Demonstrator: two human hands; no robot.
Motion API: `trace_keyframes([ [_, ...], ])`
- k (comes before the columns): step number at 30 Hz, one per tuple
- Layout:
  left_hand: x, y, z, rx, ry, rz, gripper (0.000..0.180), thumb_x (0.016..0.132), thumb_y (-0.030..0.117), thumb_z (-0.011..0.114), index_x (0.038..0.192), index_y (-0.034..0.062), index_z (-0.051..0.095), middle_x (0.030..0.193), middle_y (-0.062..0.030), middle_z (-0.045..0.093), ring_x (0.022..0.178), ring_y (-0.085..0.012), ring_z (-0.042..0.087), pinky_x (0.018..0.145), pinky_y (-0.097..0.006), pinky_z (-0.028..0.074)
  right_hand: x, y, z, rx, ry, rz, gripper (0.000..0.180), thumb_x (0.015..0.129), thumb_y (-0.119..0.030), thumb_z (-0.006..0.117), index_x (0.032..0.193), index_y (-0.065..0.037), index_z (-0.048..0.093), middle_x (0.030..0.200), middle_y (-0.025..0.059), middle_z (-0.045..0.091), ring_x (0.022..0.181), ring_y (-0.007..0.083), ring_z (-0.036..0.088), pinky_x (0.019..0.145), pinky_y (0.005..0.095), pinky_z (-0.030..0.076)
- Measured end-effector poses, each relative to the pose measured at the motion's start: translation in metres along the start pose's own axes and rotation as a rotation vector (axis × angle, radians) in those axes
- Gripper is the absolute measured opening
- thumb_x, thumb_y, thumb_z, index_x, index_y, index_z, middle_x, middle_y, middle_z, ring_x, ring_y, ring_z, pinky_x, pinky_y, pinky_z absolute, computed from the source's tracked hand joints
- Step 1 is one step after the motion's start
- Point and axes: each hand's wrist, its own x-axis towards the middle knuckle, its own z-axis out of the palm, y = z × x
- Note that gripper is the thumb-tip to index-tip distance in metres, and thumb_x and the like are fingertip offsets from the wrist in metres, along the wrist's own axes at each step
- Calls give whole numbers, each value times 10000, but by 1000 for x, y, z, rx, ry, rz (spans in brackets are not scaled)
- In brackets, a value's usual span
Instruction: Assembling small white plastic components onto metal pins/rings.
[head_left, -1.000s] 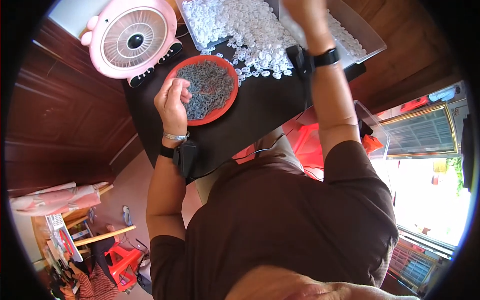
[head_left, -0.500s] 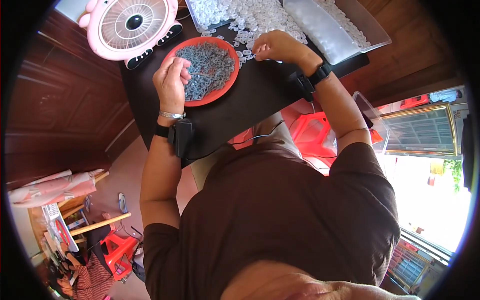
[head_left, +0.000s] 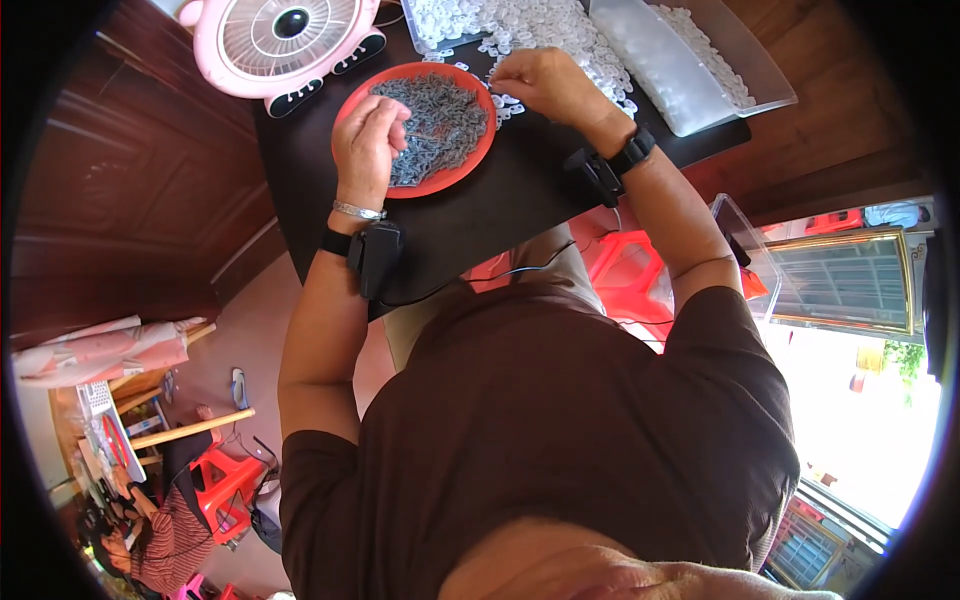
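Note:
An orange-red plate (head_left: 484, 148) on the black table holds a heap of small grey pieces (head_left: 447, 118), thin and screw-like, too small to name surely. Over the plate's left side, my left hand (head_left: 366, 145) is closed, its fingers curled together. Anything it grips is too small or hidden to make out. My right hand (head_left: 552, 88) hovers just right of the plate, fingers bent and fingertips pinched near the rim; what is between them cannot be made out. Small white plastic pieces with holes (head_left: 560, 42) lie spread behind and beside that hand.
A pink fan (head_left: 290, 45) stands at the back left. Translucent plastic bins (head_left: 690, 75) with white pieces sit at the back. A cable (head_left: 520, 270) runs along the black table's (head_left: 440, 240) front edge. A person in a striped top (head_left: 175, 540) is at the lower left.
My right hand has moved left, from over the white pieces toward the plate's right rim. My left hand stays closed over the plate. The whole view has shifted slightly.

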Motion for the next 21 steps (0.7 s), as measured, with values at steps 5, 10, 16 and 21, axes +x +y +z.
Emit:
trace_keyframes([
  [5, 0, -3, 4, -45, -66, -94, 321, 911, 284, 453, 842, 16, 616, 664, -28, 561, 548, -98, 522, 490, -206, 392, 39, -50, 20, 227, 180, -78, 137, 756, -202, 684, 837, -92, 674, 774, 72, 658, 688, 240, 645, 631, 307, 511],
  [10, 4, -6, -4, -344, -63, -171, 327, 909, 298, 438, 861, 7, 579, 695, -65, 574, 558, -148, 546, 512, -240, 415, 52, -69, 39, 456, 89, -171, 107, 783, -73, 679, 885, -40, 669, 798, 46, 632, 733, 135, 631, 651, 245, 494],
  [16, 9, -14, -14, -507, -146, -334, 319, 867, 331, 472, 832, 27, 562, 703, -75, 574, 596, -176, 559, 550, -265, 417, 48, -65, 45, 691, -3, -85, 90, 788, -33, 668, 877, -17, 659, 839, 41, 623, 808, 130, 600, 742, 259, 481],
  [21, 8, -8, -10, -374, -130, -229, 217, 861, 223, 491, 793, 27, 556, 656, -58, 560, 544, -158, 548, 510, -245, 417, 48, -60, 43, 780, -53, -143, 102, 774, -18, 682, 873, -11, 655, 886, 47, 633, 853, 136, 593, 777, 266, 469],
])
